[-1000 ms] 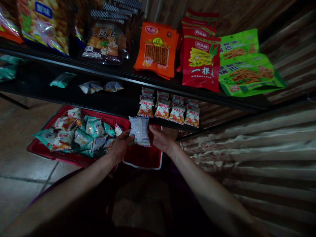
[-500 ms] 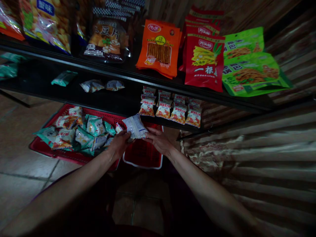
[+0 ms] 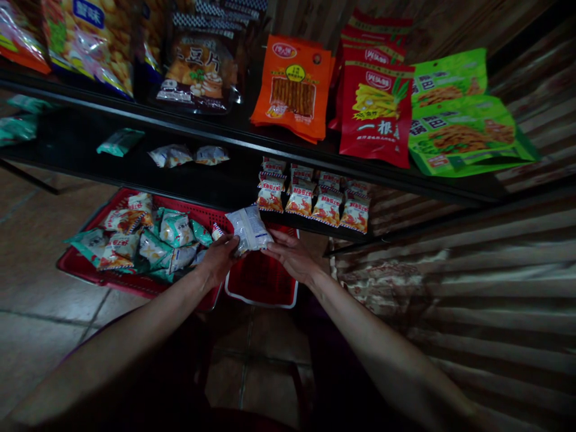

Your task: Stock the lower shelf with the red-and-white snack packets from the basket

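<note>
A small white snack bag, its printed back facing up, is held over the red baskets. My left hand grips its lower left corner between thumb and fingers. At its right edge, my right hand pinches the bag with the fingertips. Left of my hands, a red basket holds several green and white-orange snack bags. Below the held bag is a smaller red basket with a pale rim. Rows of small white-and-red bags stand on the lower shelf just beyond my hands.
The black lower shelf also carries a green packet and two pale packets. Above, the upper shelf's edge overhangs, with orange bags, red bags and green bags. A pleated curtain hangs at right.
The view has shifted very slightly. The white bag is tilted a little differently between my hands, which keep hold of it.
</note>
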### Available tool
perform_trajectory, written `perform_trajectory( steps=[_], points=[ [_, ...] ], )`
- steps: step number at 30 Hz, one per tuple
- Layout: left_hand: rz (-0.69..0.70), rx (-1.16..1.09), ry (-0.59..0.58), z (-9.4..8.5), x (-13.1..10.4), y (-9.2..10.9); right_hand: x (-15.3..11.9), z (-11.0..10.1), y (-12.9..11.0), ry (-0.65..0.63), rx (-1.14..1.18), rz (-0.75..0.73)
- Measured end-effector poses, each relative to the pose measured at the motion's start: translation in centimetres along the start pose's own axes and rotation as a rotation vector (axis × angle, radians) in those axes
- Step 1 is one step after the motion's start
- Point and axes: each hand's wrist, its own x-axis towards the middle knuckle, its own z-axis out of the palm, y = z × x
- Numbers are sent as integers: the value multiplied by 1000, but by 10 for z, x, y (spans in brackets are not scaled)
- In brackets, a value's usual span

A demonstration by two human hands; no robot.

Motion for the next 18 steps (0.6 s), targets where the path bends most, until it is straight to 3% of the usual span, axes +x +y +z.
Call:
perform_trajectory(
  steps=[5,11,18],
  points=[
    [11,32,19,0,0,3,-2,2,0,-9,12,-8],
    [-12,51,-47,0,-4,4,-2,2,2,22,8,-36],
    [-12,99,36,3,-8,7,-2,2,10,-33,-102,-100]
  ],
)
